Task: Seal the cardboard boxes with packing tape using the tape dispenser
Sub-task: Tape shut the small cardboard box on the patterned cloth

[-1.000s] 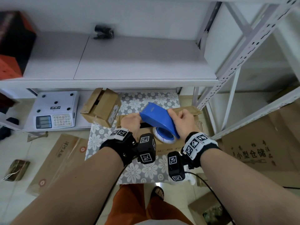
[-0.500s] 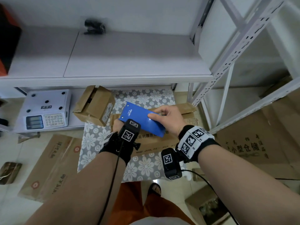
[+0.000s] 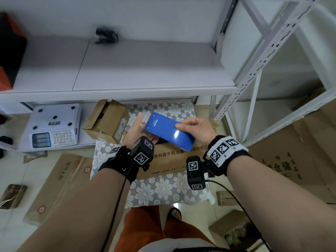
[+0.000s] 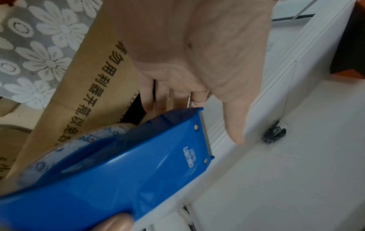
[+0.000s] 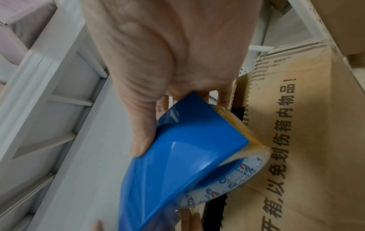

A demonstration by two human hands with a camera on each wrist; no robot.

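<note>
Right hand (image 3: 197, 130) grips blue tape dispenser (image 3: 168, 132); left hand (image 3: 135, 131) open beneath it

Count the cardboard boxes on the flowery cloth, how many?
2: a small open box at the cloth's back left, and a long printed box under the hands. More may be hidden.

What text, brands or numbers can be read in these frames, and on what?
"请勿用利器开箱,以免划伤箱内物品!" on the long cardboard box.
"deli" embossed on the blue tape dispenser, held by the right hand; smaller print unreadable.
"仓储" on the flattened carton; rest unclear.
Scale keys, tape roll print: blurred.
</note>
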